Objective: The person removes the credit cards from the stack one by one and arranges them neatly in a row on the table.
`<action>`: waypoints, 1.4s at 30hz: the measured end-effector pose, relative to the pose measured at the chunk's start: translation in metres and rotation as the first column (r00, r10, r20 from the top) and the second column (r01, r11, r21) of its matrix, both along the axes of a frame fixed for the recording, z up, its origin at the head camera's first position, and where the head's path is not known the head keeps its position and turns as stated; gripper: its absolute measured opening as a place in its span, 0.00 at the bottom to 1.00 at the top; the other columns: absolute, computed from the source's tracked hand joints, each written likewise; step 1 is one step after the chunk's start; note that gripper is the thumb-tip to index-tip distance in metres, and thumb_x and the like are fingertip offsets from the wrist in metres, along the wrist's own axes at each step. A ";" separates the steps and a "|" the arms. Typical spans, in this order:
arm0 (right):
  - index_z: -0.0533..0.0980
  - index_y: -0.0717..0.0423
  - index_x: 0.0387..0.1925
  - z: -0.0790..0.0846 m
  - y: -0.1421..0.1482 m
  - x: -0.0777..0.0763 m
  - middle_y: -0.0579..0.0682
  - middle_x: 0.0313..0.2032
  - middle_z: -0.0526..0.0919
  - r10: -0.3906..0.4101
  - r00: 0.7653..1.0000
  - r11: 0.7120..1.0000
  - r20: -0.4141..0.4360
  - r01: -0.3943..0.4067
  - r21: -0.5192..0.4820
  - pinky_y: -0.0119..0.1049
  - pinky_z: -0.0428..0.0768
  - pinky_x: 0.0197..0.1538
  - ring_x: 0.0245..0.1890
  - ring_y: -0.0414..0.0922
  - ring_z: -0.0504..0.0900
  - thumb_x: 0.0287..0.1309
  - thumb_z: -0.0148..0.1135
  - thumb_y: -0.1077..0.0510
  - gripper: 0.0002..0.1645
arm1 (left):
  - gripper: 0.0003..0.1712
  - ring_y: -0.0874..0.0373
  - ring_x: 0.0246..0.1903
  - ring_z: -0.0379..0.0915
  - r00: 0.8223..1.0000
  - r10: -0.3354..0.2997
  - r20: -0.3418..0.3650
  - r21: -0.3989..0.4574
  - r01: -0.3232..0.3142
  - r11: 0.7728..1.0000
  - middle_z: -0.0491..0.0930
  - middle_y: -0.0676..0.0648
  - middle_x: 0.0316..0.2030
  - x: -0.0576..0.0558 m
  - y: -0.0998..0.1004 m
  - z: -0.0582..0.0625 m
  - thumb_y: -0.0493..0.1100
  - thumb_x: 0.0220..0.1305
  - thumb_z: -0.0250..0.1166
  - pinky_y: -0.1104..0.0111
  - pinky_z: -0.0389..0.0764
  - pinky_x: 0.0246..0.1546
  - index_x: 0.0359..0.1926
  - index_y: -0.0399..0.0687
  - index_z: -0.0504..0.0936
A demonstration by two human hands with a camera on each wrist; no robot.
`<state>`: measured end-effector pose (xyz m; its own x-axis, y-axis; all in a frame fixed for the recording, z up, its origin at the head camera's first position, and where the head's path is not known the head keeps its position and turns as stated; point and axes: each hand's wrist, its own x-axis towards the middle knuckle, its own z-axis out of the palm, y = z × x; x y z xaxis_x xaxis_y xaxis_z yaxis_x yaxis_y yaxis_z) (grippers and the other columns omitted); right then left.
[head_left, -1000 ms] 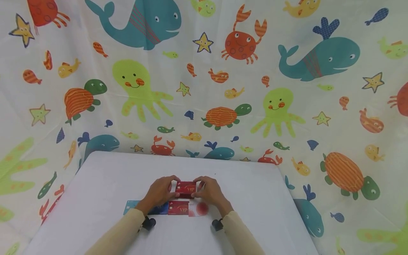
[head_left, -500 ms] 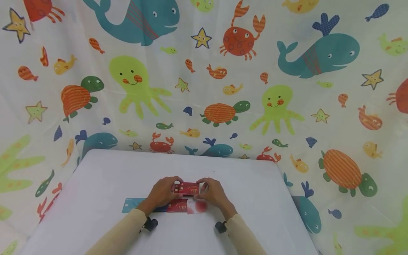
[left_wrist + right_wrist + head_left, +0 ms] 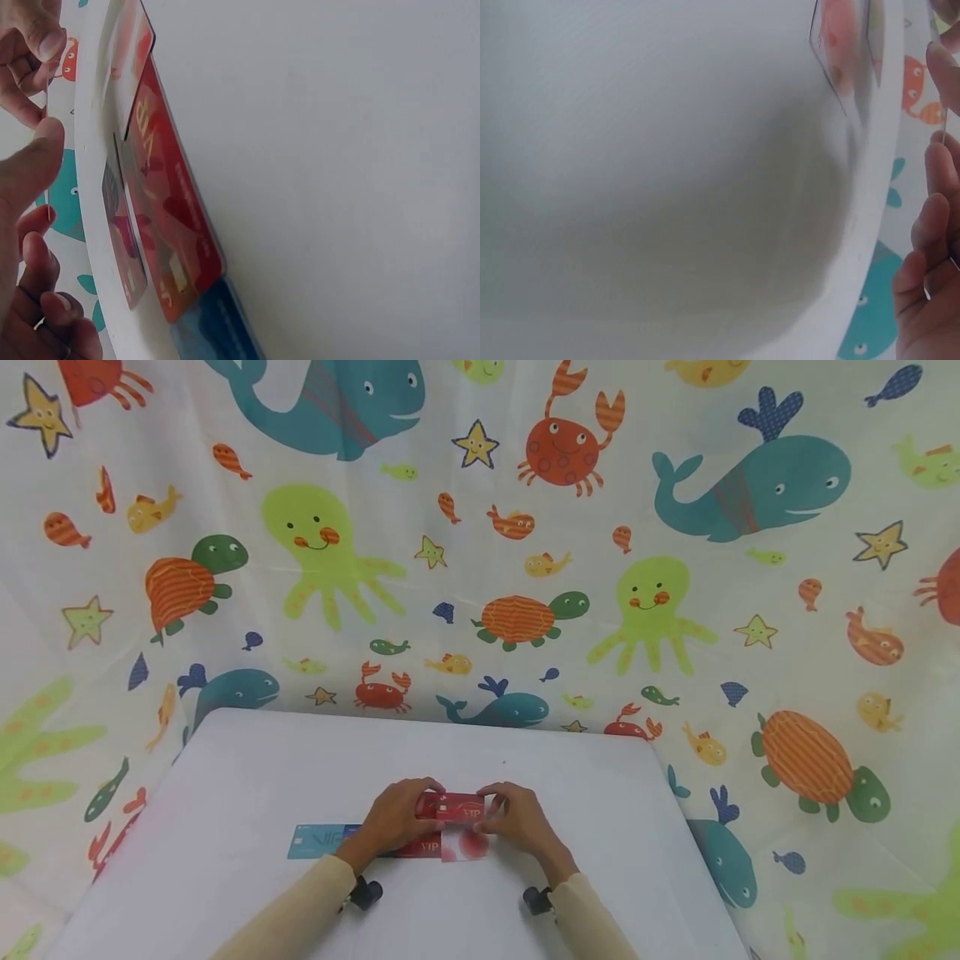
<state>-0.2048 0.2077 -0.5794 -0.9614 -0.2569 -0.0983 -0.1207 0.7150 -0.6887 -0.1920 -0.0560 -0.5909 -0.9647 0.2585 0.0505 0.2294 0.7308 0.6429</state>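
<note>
A red VIP card [image 3: 461,808] is held by its two ends above the table. My left hand [image 3: 397,817] pinches its left end, and my right hand [image 3: 521,818] pinches its right end between thumb and fingers. The left wrist view shows that card edge-on. Another card [image 3: 124,236] lies flat on the table, just beyond the front row. In that row are a light blue VIP card [image 3: 317,841], a dark blue card [image 3: 350,832] mostly hidden by my left hand, a red VIP card [image 3: 176,202] and a whitish card with a red circle [image 3: 465,845].
The white table [image 3: 600,843] extends around the cards on every side. Behind it hangs a cloth [image 3: 450,485] printed with sea animals. Each wrist wears a small black camera [image 3: 366,893].
Both hands have shifted to the right with the red card between them. More of the light blue card and of the red card behind the held one shows in the head view.
</note>
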 end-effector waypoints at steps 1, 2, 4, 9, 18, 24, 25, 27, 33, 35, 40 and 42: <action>0.83 0.35 0.59 0.000 0.002 0.000 0.39 0.39 0.82 0.005 1.000 1.000 -0.002 -0.005 -0.001 0.33 0.83 0.37 0.40 0.43 0.78 0.51 0.84 0.42 0.33 | 0.36 0.53 0.56 0.79 1.000 0.001 0.003 0.002 -0.001 1.000 0.86 0.52 0.56 0.000 0.001 -0.001 0.57 0.51 0.85 0.47 0.86 0.56 0.61 0.63 0.82; 0.83 0.36 0.59 0.001 0.003 0.001 0.39 0.39 0.82 0.012 1.000 1.000 -0.007 -0.012 -0.006 0.33 0.83 0.37 0.40 0.43 0.78 0.51 0.84 0.42 0.33 | 0.37 0.54 0.56 0.79 1.000 0.002 0.004 0.003 -0.002 1.000 0.86 0.53 0.56 0.000 0.001 -0.001 0.58 0.50 0.85 0.48 0.86 0.56 0.61 0.64 0.82; 0.83 0.36 0.59 0.001 0.007 0.001 0.39 0.39 0.82 0.018 1.000 1.000 -0.013 -0.018 -0.010 0.32 0.82 0.37 0.40 0.43 0.78 0.52 0.84 0.43 0.33 | 0.38 0.55 0.56 0.79 1.000 0.002 0.002 0.004 -0.002 1.000 0.86 0.55 0.57 -0.001 0.003 -0.002 0.59 0.49 0.85 0.48 0.86 0.56 0.61 0.66 0.82; 0.83 0.38 0.60 -0.003 0.014 0.002 0.41 0.39 0.82 0.022 1.000 0.999 -0.020 -0.022 -0.024 0.31 0.82 0.37 0.41 0.44 0.78 0.52 0.84 0.45 0.32 | 0.37 0.53 0.57 0.81 0.999 -0.027 -0.023 0.011 0.027 1.000 0.86 0.55 0.56 -0.001 0.006 -0.001 0.58 0.49 0.85 0.47 0.85 0.57 0.61 0.64 0.83; 0.83 0.38 0.60 -0.009 0.028 0.011 0.42 0.38 0.83 0.013 1.000 1.000 -0.001 -0.013 -0.013 0.30 0.80 0.36 0.40 0.43 0.77 0.54 0.83 0.44 0.32 | 0.33 0.52 0.56 0.82 0.997 -0.063 -0.043 0.008 0.063 0.998 0.88 0.53 0.54 0.003 0.018 -0.006 0.58 0.52 0.84 0.47 0.85 0.58 0.59 0.59 0.84; 0.82 0.38 0.62 -0.010 0.035 0.015 0.42 0.38 0.82 -0.007 1.000 1.000 0.012 0.007 0.002 0.31 0.79 0.36 0.40 0.44 0.77 0.54 0.83 0.43 0.34 | 0.32 0.56 0.51 0.81 0.998 -0.054 -0.039 0.041 0.056 0.998 0.88 0.54 0.51 0.004 0.027 -0.010 0.60 0.53 0.83 0.50 0.86 0.55 0.57 0.61 0.85; 0.82 0.37 0.62 -0.010 0.036 0.016 0.42 0.38 0.82 -0.012 1.000 1.000 0.015 0.012 0.007 0.31 0.79 0.37 0.40 0.44 0.77 0.54 0.83 0.43 0.34 | 0.31 0.57 0.50 0.80 0.997 -0.056 -0.046 0.041 0.058 0.997 0.88 0.54 0.50 0.004 0.028 -0.010 0.60 0.53 0.83 0.50 0.86 0.54 0.57 0.61 0.86; 0.82 0.37 0.62 -0.012 0.038 0.016 0.42 0.38 0.82 -0.015 1.000 1.000 0.013 0.015 0.014 0.31 0.79 0.36 0.40 0.43 0.77 0.53 0.83 0.42 0.34 | 0.31 0.59 0.47 0.80 0.995 -0.066 -0.069 0.032 0.068 0.997 0.89 0.55 0.48 0.004 0.030 -0.011 0.60 0.53 0.83 0.52 0.87 0.52 0.57 0.61 0.86; 0.83 0.38 0.61 -0.011 0.043 0.017 0.42 0.36 0.82 -0.014 1.000 1.000 0.007 0.014 0.001 0.30 0.77 0.36 0.38 0.43 0.76 0.53 0.84 0.43 0.33 | 0.31 0.64 0.41 0.77 0.994 -0.075 -0.080 0.032 0.077 0.997 0.87 0.55 0.42 0.004 0.034 -0.010 0.59 0.53 0.83 0.61 0.87 0.44 0.57 0.62 0.85; 0.83 0.38 0.61 -0.011 0.045 0.017 0.42 0.36 0.82 -0.012 1.000 1.000 0.007 0.012 -0.002 0.30 0.77 0.36 0.38 0.43 0.76 0.53 0.84 0.43 0.33 | 0.31 0.64 0.40 0.76 0.994 -0.074 -0.084 0.027 0.077 0.997 0.86 0.56 0.40 0.004 0.036 -0.011 0.59 0.53 0.83 0.63 0.86 0.42 0.57 0.62 0.85; 0.83 0.37 0.61 -0.013 0.050 0.017 0.42 0.35 0.82 -0.017 1.000 1.000 -0.001 0.017 0.019 0.30 0.77 0.37 0.37 0.42 0.76 0.52 0.84 0.41 0.34 | 0.30 0.64 0.38 0.74 0.991 -0.084 -0.107 0.017 0.086 0.996 0.85 0.56 0.37 0.004 0.041 -0.014 0.59 0.53 0.83 0.62 0.84 0.42 0.56 0.62 0.85; 0.83 0.37 0.60 -0.013 0.053 0.018 0.41 0.35 0.82 -0.022 1.000 0.999 -0.001 0.022 0.026 0.30 0.76 0.37 0.37 0.42 0.76 0.52 0.84 0.41 0.34 | 0.29 0.63 0.39 0.75 0.990 -0.088 -0.109 0.021 0.090 0.996 0.86 0.56 0.38 0.003 0.043 -0.014 0.59 0.53 0.83 0.59 0.85 0.45 0.56 0.62 0.86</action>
<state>-0.1871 0.2610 -0.5925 -0.9669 -0.2329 -0.1043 -0.1047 0.7349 -0.6700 -0.1890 -0.0128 -0.6046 -0.9265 0.3403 0.1608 0.3618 0.6875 0.6296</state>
